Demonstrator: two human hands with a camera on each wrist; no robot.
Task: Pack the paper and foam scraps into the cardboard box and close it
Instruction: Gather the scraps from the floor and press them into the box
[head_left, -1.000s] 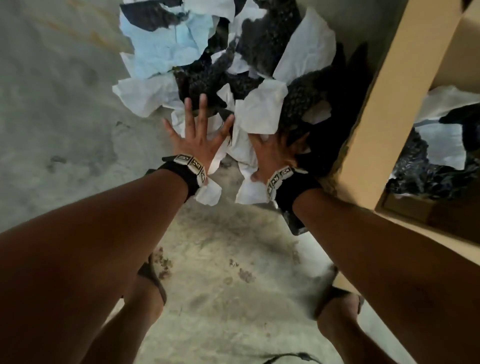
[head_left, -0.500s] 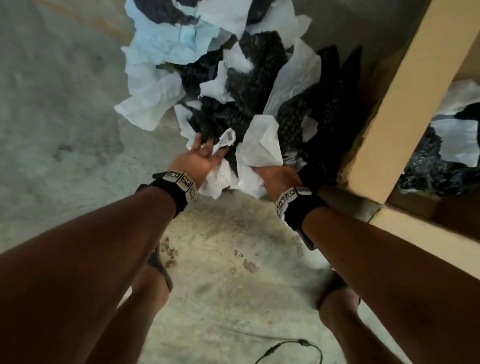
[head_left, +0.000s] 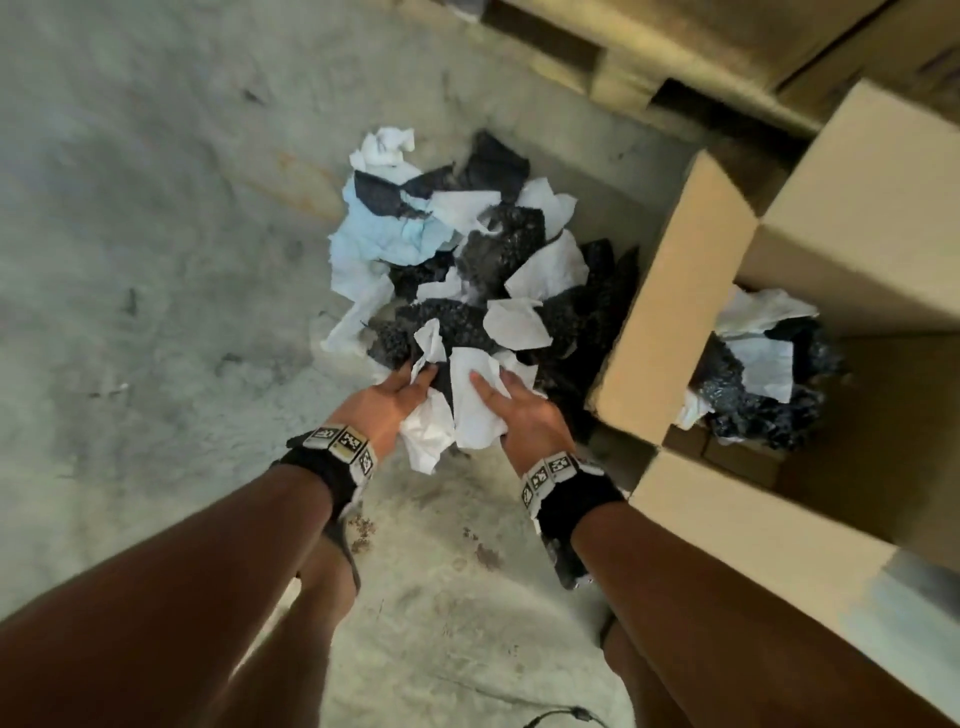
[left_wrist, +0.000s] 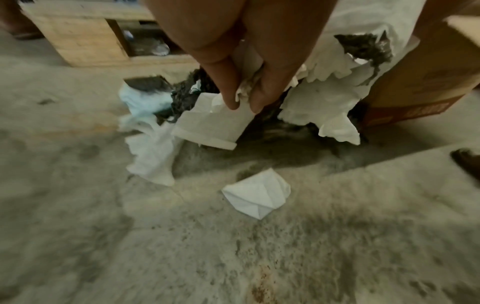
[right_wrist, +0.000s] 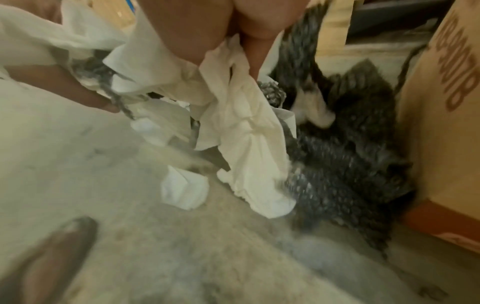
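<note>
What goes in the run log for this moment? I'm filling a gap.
left hand: holds white paper | right hand: holds white paper | scrap pile: on floor | cardboard box: open, partly filled

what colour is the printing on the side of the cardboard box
Reddish orange lettering on the tan cardboard box, showing best in the right wrist view.

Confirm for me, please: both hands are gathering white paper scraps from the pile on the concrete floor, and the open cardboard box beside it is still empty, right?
Not quite. The open cardboard box is not empty: the head view shows white paper and black foam scraps already inside. The rest holds: the left hand and right hand each grip white paper scraps from the pile on the concrete floor.
</note>
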